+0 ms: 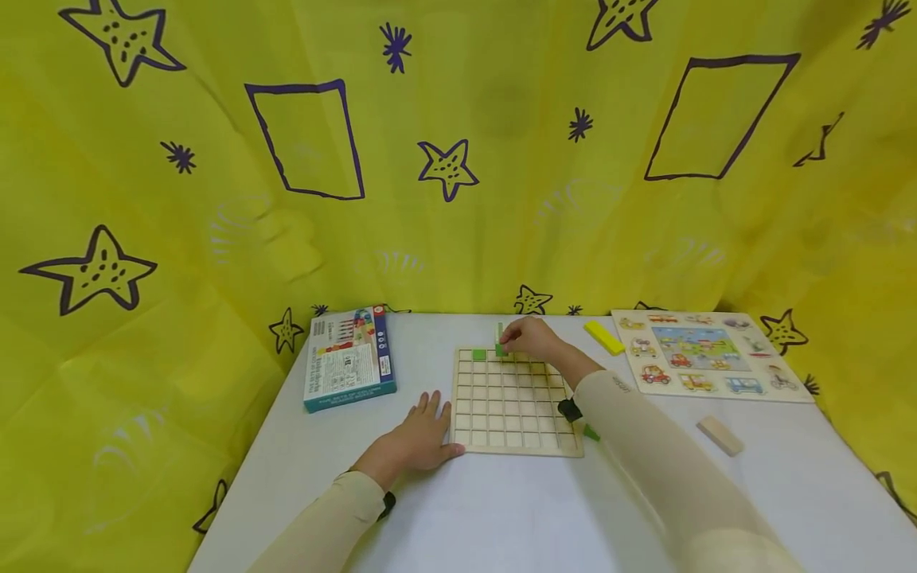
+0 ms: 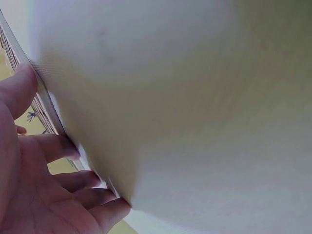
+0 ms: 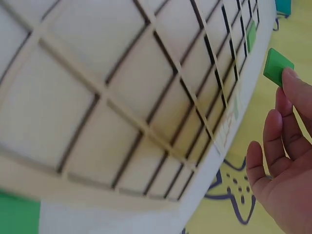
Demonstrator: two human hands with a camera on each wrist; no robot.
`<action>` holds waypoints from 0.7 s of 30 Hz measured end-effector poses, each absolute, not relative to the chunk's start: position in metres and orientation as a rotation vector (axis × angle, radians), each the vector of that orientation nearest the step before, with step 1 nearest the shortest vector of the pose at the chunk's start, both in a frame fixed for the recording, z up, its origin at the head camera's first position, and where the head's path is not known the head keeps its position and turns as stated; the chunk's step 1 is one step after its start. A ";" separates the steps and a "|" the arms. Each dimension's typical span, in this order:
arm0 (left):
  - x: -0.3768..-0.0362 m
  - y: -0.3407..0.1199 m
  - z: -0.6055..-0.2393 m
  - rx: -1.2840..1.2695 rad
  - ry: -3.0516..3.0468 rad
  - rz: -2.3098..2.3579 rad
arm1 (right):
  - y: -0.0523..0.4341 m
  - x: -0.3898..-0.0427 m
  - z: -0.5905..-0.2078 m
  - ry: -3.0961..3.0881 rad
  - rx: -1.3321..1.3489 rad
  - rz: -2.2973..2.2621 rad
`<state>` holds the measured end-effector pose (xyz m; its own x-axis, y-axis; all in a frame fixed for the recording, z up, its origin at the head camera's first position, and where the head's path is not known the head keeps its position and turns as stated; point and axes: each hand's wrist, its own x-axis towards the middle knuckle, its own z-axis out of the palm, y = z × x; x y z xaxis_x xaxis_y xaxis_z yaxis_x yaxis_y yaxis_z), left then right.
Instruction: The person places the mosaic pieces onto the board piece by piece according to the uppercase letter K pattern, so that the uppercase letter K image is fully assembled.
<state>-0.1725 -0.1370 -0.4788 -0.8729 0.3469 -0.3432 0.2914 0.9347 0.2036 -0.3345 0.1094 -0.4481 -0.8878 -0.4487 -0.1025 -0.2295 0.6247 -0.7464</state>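
Note:
A wooden grid board (image 1: 505, 398) of small square cells lies on the white table. My right hand (image 1: 533, 338) pinches a green square tile (image 3: 277, 63) between thumb and finger, above the board's far edge. Another green tile (image 1: 479, 355) sits in a cell of the far row, left of that hand. My left hand (image 1: 423, 436) rests with spread fingers at the board's left side, its thumb touching the near left corner. Just beyond the far edge stands a pale green strip (image 1: 499, 328), partly hidden by the right hand. By the board's right side, a green piece (image 1: 591, 432) shows beside the sleeve.
To the left lies a blue-edged box (image 1: 351, 358). A yellow block (image 1: 604, 337) is at the back right, near a wooden picture puzzle (image 1: 716, 383). A plain wooden block (image 1: 719, 435) lies in front of the puzzle. Yellow cloth (image 1: 501, 239) rises behind the table.

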 end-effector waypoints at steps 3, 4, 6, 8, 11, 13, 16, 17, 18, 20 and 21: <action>-0.172 -0.136 -0.478 0.464 2.703 0.216 | 0.099 -0.334 -0.457 2.561 -0.551 -1.123; -0.172 -0.136 -0.478 0.463 2.701 0.219 | 0.096 -0.333 -0.460 2.564 -0.551 -1.113; -0.172 -0.136 -0.478 0.459 2.698 0.219 | 0.090 -0.333 -0.465 2.569 -0.555 -1.110; -0.172 -0.135 -0.477 0.459 2.700 0.216 | 0.085 -0.332 -0.470 2.579 -0.557 -1.109; -0.172 -0.136 -0.477 0.459 2.702 0.216 | 0.080 -0.331 -0.475 2.594 -0.559 -1.107; -0.172 -0.136 -0.477 0.463 2.703 0.211 | 0.077 -0.330 -0.477 2.602 -0.556 -1.105; -0.173 -0.137 -0.476 0.466 2.702 0.206 | 0.075 -0.328 -0.479 2.614 -0.562 -1.098; -0.173 -0.137 -0.476 0.468 2.704 0.205 | 0.074 -0.327 -0.480 2.615 -0.562 -1.100; -0.173 -0.137 -0.476 0.469 2.704 0.202 | 0.073 -0.327 -0.481 2.617 -0.559 -1.098; -0.174 -0.138 -0.475 0.470 2.703 0.202 | 0.072 -0.327 -0.482 2.623 -0.561 -1.090; -0.174 -0.138 -0.475 0.470 2.702 0.204 | 0.071 -0.326 -0.484 2.625 -0.564 -1.086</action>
